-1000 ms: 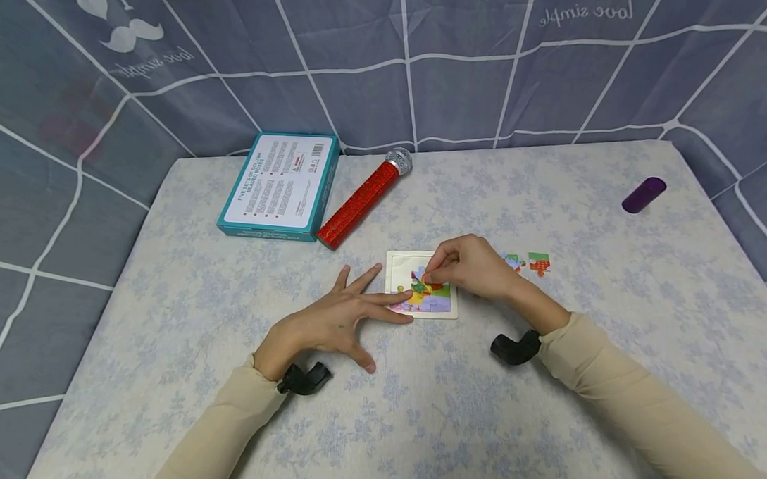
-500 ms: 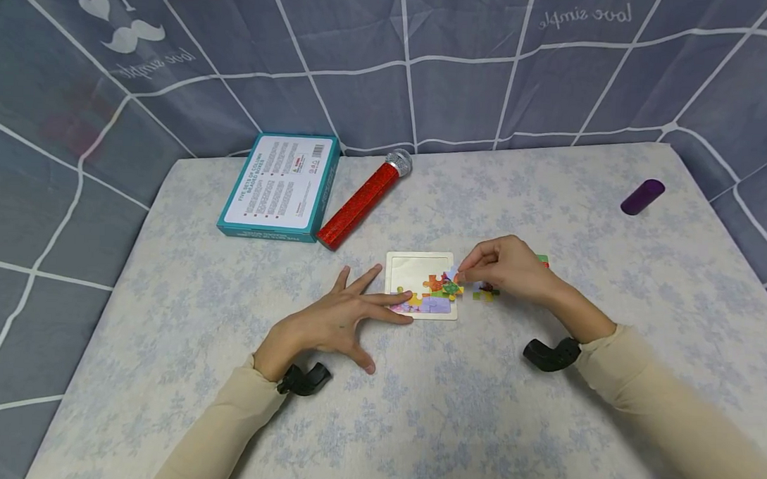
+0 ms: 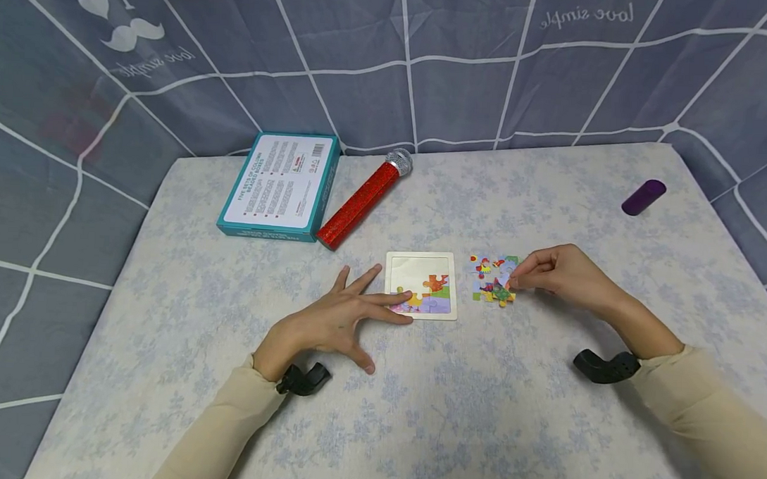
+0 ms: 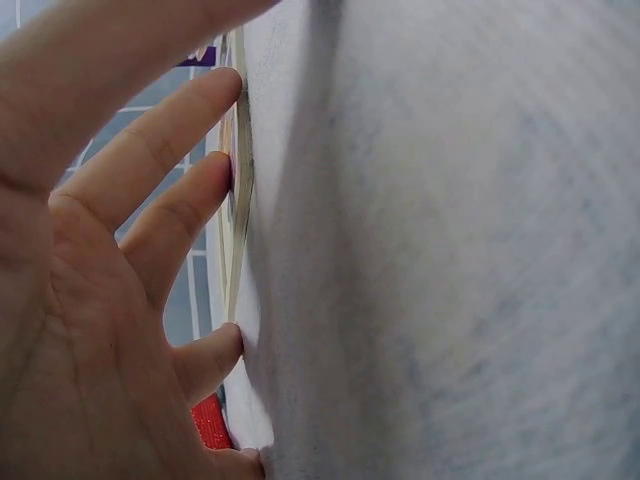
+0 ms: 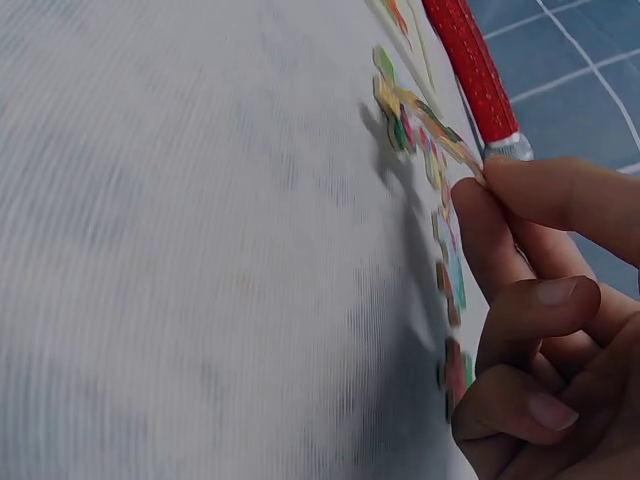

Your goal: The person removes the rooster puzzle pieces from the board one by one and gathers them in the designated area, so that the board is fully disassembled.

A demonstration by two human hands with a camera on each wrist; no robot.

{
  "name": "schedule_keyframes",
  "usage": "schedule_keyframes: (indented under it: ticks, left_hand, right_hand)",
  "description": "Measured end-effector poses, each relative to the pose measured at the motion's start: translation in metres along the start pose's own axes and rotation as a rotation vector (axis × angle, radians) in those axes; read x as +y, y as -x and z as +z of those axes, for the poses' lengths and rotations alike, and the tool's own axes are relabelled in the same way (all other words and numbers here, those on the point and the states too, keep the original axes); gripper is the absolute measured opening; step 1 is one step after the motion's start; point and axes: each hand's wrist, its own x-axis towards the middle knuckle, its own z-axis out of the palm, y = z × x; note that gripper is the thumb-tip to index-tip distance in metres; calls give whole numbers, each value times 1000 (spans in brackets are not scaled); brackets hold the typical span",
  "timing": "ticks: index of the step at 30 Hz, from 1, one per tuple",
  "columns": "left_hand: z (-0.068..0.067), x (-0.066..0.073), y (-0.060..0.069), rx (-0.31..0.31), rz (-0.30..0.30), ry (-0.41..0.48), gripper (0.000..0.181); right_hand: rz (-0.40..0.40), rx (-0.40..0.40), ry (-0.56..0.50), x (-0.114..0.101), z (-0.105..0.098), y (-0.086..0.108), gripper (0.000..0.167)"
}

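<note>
A small white-rimmed jigsaw tray (image 3: pixel 421 254) lies mid-table, pieces along its lower part and right side, its upper left bare. My left hand (image 3: pixel 336 319) is spread flat, with fingertips on the tray's lower left; in the left wrist view, fingers meet the tray's edge (image 4: pixel 240 220). To the right of the tray, my right hand (image 3: pixel 563 274) pinches a colourful jigsaw piece (image 3: pixel 501 294) between thumb and index finger. That piece (image 5: pixel 440 128) is tilted above the loose pieces in the right wrist view. Several loose jigsaw pieces (image 3: pixel 484 266) lie beneath and beside it, some partly hidden.
Behind the tray lies a red glittery microphone (image 3: pixel 362 203), touching or nearly touching a teal-edged box (image 3: pixel 277 183). A purple cylinder (image 3: pixel 643 197) lies at the far right. Grid-patterned curtains (image 3: pixel 465 94) border the table (image 3: pixel 440 425) at the back and sides.
My right hand has lifted the jigsaw piece out of the tray and carried it right, over the loose pieces. The left hand has stayed in place on the tray.
</note>
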Motion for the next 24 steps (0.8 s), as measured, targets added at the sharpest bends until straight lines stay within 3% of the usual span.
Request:
schedule_keyframes:
  ticks: [8,24]
  left_hand:
    - [0,0,0,-4,-1,0,84]
    - [0,-1,0,2,9,12,84]
  right_hand:
    - [12,-5,59,8,-7,4,26]
    - [-24,54,269,-6,-3,-4,11]
